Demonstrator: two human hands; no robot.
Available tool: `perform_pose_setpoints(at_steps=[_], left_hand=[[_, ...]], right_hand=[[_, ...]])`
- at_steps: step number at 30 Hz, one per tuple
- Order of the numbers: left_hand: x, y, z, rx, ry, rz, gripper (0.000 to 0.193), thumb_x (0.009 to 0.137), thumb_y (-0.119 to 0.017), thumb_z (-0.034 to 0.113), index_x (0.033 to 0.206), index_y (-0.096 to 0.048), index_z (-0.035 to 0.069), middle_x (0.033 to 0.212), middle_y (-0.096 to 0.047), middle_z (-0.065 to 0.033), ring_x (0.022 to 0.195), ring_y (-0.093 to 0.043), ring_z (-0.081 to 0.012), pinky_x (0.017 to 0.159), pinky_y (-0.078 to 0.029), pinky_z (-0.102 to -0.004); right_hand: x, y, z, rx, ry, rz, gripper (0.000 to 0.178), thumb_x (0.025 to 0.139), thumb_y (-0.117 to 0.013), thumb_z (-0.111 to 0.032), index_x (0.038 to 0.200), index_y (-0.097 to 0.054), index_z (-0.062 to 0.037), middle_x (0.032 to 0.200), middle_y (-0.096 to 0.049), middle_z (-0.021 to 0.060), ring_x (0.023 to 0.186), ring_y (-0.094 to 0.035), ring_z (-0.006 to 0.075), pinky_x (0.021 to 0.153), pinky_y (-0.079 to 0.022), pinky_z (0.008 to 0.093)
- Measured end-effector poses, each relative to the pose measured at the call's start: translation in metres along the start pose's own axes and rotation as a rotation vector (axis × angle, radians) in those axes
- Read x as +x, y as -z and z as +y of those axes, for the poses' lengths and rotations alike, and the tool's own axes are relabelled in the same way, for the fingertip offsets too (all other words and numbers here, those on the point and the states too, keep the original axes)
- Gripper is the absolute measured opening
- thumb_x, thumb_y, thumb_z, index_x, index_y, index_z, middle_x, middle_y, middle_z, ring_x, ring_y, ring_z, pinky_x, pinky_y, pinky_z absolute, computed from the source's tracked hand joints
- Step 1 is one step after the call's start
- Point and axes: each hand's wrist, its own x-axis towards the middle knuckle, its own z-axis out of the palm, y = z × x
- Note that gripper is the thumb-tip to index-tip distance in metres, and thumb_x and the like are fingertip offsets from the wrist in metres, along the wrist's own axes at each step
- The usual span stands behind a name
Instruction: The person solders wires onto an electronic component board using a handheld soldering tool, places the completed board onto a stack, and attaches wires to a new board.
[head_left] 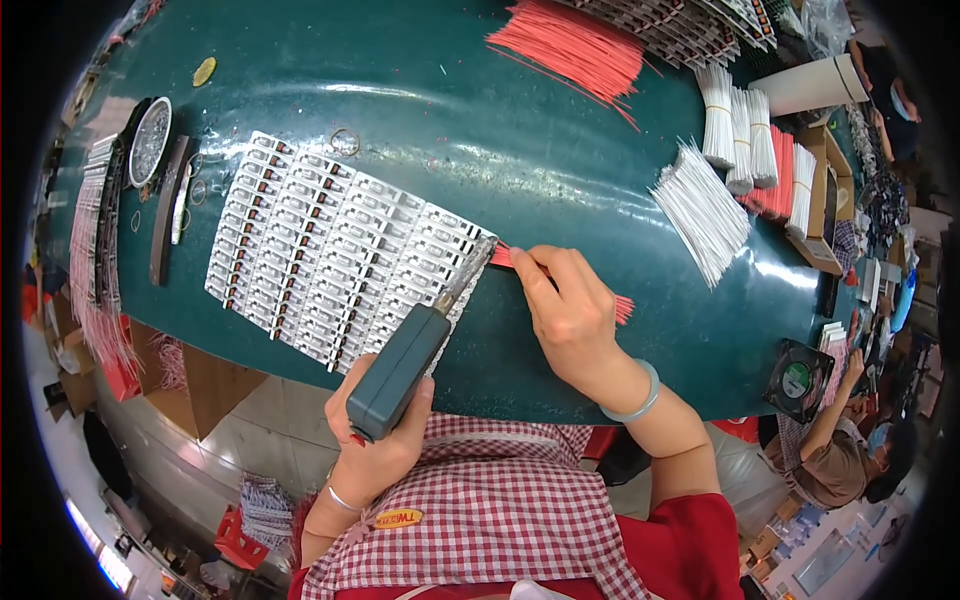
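Observation:
My left hand is wrapped round a dark green gun-shaped tool. Its metal tip reaches over the right edge of several rows of small white plastic parts with dark and brown inserts. Thumb and fingers of my right hand pinch a thin bunch of red wires at the upper right corner of those rows. More red wire ends stick out beyond that hand. Whether the tool's tip touches a part is too small to tell.
Red wires and stacked part strips lie at the back. White wires, bundled wires and a cardboard box stand at right, near a black fan. A bowl and dark bar lie left. Another person works at right.

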Motion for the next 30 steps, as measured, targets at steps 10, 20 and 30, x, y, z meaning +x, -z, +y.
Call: perform_pose_setpoints(at_steps=[10,20,30], left_hand=[[-0.020,0.005,-0.011,-0.054,0.101,0.103,0.020,0.081,-0.077,0.004,0.099,-0.071,-0.002,0.087,-0.071,-0.0108,0.069,-0.067,-0.0185,0.062,-0.053,-0.0298],[-0.006,0.000,0.000,-0.105,0.077,0.020,0.020,0.081,-0.075,-0.001,0.099,-0.069,-0.005,0.088,-0.067,-0.0107,0.070,-0.062,-0.0161,0.063,-0.050,-0.0267],[-0.003,-0.007,0.001,-0.093,0.053,0.049,0.018,0.081,-0.076,-0.002,0.097,-0.069,-0.004,0.083,-0.064,-0.0080,0.068,-0.060,-0.0142,0.061,-0.048,-0.0267]], right_hand=[[-0.001,0.000,0.000,-0.015,-0.002,-0.015,0.042,0.063,-0.065,0.006,0.105,-0.066,0.0078,0.095,-0.061,0.0122,0.076,-0.060,0.0236,0.059,-0.052,0.0322],[-0.001,-0.001,-0.001,-0.030,-0.001,0.003,0.040,0.065,-0.065,0.005,0.105,-0.066,0.0075,0.096,-0.061,0.0121,0.077,-0.061,0.0235,0.059,-0.052,0.0319],[-0.001,-0.002,-0.001,-0.057,0.003,0.009,0.039,0.066,-0.066,0.004,0.105,-0.067,0.0069,0.095,-0.062,0.0110,0.075,-0.060,0.0216,0.059,-0.051,0.0300]])
